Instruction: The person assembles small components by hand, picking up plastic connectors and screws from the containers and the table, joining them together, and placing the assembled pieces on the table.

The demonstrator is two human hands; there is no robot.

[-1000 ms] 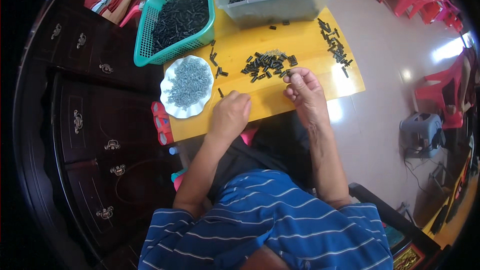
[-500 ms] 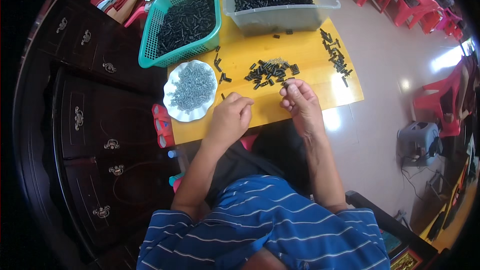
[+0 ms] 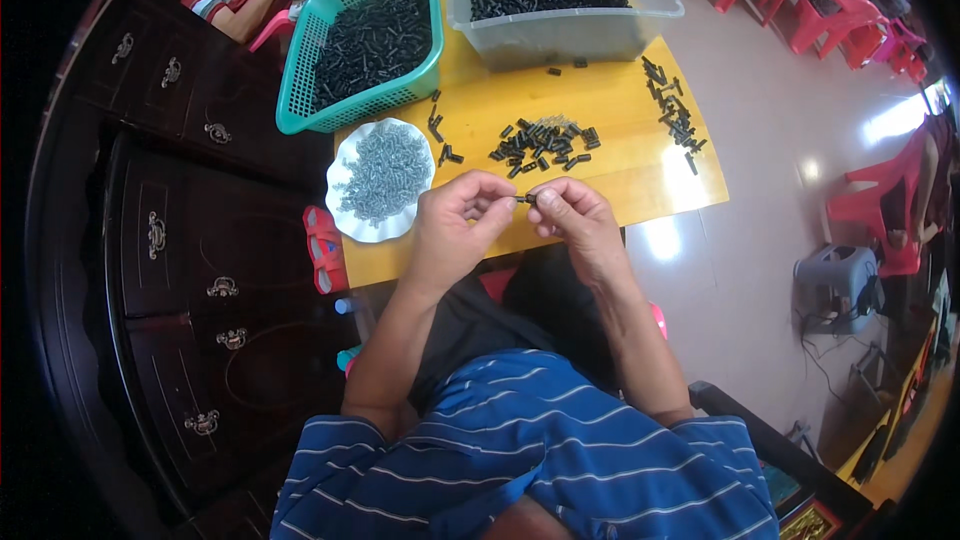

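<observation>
While close together, two hands (image 3: pixel 448 237) (image 3: pixel 590 233)

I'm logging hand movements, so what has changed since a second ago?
The bare right hand, holding a small black cylindrical piece, moved left and nearer the body from beside the loose pile of black pieces. The bare left hand extended rightward to meet it, now pinching a thin dark tip. The rectangular green plastic basket, translucent plastic bin and white scalloped plate stayed put.

We've got yellow tabletop (image 3: pixel 480 80), teal basket (image 3: pixel 290 121), cloudy translucent bin (image 3: pixel 560 38), black parts (image 3: pixel 537 144), white dish (image 3: pixel 375 232) with silvery-grey bits (image 3: pixel 385 175). Shirt (image 3: pixel 520 440): blue, thin white stripes. Cabinet (image 3: pixel 260 230) dark brown, chairs (image 3: pixel 832 18) pinkish red, stool (image 3: pixel 835 275) grey-blue.
</observation>
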